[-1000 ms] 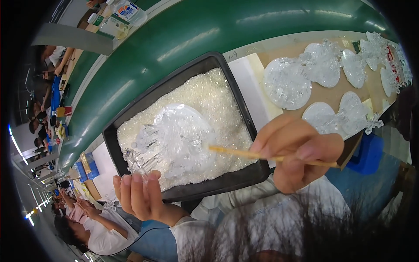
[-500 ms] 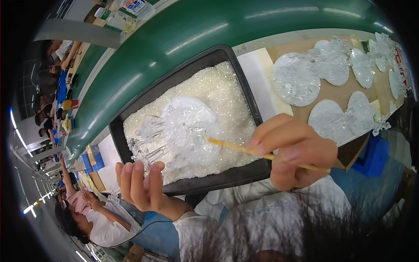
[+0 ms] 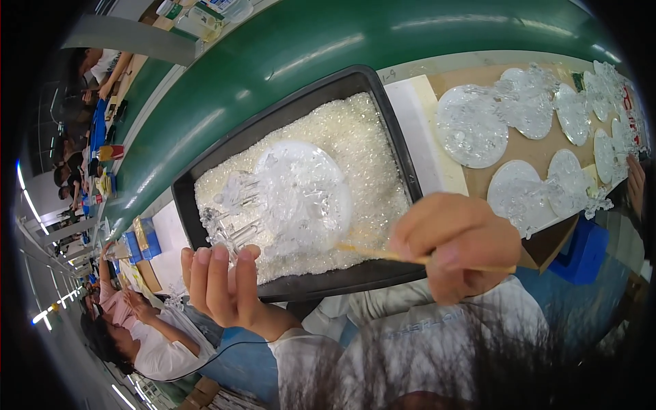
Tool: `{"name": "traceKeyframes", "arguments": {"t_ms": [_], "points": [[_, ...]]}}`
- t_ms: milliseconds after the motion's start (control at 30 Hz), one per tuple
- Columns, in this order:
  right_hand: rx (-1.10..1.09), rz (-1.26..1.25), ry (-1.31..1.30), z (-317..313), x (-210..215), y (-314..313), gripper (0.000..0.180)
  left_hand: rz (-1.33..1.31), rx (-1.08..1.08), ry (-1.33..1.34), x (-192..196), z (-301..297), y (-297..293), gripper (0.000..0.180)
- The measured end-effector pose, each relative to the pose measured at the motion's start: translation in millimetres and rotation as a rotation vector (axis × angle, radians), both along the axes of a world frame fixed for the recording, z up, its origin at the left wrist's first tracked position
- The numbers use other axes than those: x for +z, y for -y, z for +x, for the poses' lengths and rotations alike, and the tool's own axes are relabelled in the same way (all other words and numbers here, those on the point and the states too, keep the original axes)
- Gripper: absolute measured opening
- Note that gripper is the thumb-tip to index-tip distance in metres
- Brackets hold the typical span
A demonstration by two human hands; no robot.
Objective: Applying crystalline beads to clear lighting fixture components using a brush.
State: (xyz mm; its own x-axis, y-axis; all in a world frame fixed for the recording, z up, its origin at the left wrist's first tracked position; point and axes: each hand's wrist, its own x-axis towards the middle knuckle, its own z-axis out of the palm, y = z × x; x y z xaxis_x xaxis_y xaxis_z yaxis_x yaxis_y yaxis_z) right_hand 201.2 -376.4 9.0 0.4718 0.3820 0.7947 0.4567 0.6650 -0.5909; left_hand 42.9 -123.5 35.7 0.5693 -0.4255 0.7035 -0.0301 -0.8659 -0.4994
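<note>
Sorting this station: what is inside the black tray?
The black tray holds clear beads with a round clear plastic piece on top; the tray's floor is hidden.

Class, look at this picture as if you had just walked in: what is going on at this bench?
A person holds a clear round plastic piece over a black tray of small clear beads, the left hand at its near edge. The right hand pinches a thin wooden stick whose tip points at the piece. More clear round pieces lie on a brown board to the right.
</note>
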Motion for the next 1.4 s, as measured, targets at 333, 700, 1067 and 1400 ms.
{"name": "traceKeyframes", "arguments": {"t_ms": [333,700,1067,1400], "points": [[0.025,-0.024,0.079,7,5,7,0.031,-0.016,0.02,-0.034,1,-2,4,0.01],[0.046,-0.032,0.079,2,0,1,0.028,-0.019,0.093,-0.002,-1,0,16,0.014],[-0.463,0.302,-0.274,-9,-8,-6,0.029,0.323,-0.199,0.343,-31,11,9,0.015],[-0.365,0.015,-0.021,-19,14,-5,0.015,0.352,-0.379,0.108,-9,4,4,0.033]]}}
